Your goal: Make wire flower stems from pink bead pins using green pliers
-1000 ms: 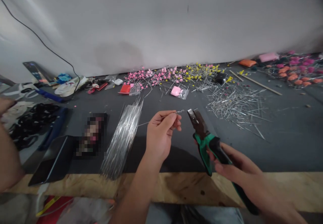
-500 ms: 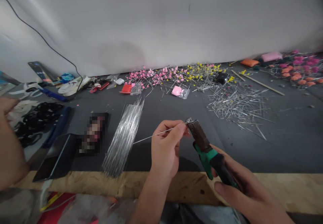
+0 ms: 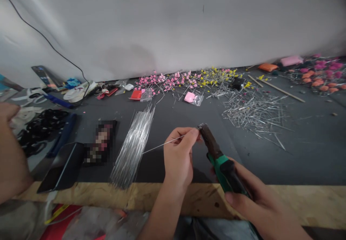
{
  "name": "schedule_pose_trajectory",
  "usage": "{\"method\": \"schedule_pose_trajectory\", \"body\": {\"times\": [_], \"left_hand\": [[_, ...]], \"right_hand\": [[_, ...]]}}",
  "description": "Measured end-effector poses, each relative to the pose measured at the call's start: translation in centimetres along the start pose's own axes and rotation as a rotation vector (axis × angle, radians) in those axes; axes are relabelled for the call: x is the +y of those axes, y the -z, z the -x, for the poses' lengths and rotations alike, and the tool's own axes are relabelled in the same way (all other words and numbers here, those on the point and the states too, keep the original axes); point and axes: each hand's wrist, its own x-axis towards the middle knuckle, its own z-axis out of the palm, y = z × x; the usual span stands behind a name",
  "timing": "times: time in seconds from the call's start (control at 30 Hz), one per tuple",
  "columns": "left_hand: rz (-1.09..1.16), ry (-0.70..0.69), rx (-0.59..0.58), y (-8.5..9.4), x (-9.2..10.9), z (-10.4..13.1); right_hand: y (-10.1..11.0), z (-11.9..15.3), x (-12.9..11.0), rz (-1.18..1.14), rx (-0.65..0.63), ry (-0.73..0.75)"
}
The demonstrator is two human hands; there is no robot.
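Note:
Between thumb and fingers, my left hand (image 3: 180, 153) pinches a thin metal wire (image 3: 158, 147), whose tail runs left to the bundle. My right hand (image 3: 254, 193) is wrapped round the green-and-black handles of pliers (image 3: 212, 142). Their dark jaws are right beside my left fingertips; the wire's end there is too small to make out. A bundle of straight silvery wires (image 3: 132, 146) lies on the dark tabletop left of my left hand. Farther back on the right is a loose pile of short wire pieces (image 3: 254, 112).
Pink-tipped wires (image 3: 162, 81) and yellow-tipped wires (image 3: 218, 75) lie along the wall. A pink packet (image 3: 190, 97) and a red packet (image 3: 136, 94) sit before them. Phones (image 3: 63, 168) and black straps (image 3: 44, 124) lie left. Another person's arm (image 3: 12, 157) reaches in at the left edge.
The plier handles have been squeezed together and the jaws have closed. My left hand has shifted very slightly, still pinching the wire.

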Motion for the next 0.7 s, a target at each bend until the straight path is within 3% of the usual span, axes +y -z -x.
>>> {"method": "schedule_pose_trajectory", "body": {"times": [0.4,0.53,0.7], "left_hand": [[0.021,-0.007,-0.014,0.2,-0.2,-0.3],[0.002,-0.014,0.014,0.0,-0.1,-0.1],[0.01,-0.01,0.016,-0.1,0.4,0.1]], "right_hand": [[-0.9,-0.4,-0.7,0.091,0.03,0.01],[-1.1,-0.5,-1.3,0.051,0.097,0.033],[-0.8,0.0,-0.9,-0.115,0.096,-0.112]]}}
